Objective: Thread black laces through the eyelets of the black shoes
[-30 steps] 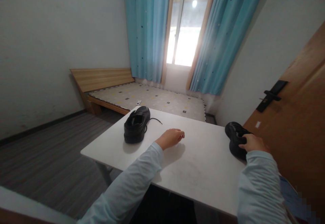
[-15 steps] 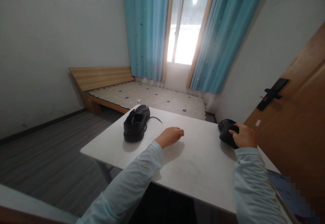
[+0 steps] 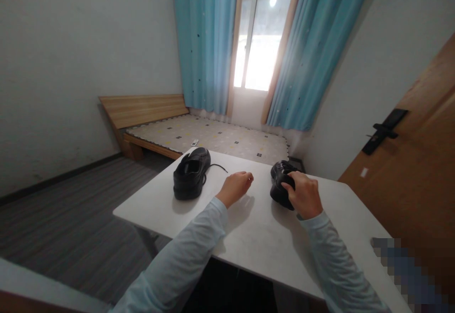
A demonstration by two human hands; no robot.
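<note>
A black lace-up shoe point(image 3: 189, 178) stands on the left part of the white table point(image 3: 270, 242), its opening towards me and a loose lace trailing right. My right hand point(image 3: 306, 193) grips a second black shoe point(image 3: 283, 187) by its near end and holds it over the table's right half; part of that shoe is hidden behind my fingers. Between the two shoes, my left hand point(image 3: 234, 189) hovers above the tabletop with its fingers curled in. Nothing shows in that hand, and it touches neither shoe.
Behind the table is a bed point(image 3: 227, 135) with a patterned mattress and a small white object point(image 3: 195, 142) on it. Blue curtains point(image 3: 209, 43) flank a bright window. At right is a wooden door point(image 3: 412, 175) with a black handle. A pixelated patch covers the lower right corner.
My right hand has moved left with the shoe, from the table's right edge towards my left hand. My left hand has risen slightly. The standing shoe has stayed put.
</note>
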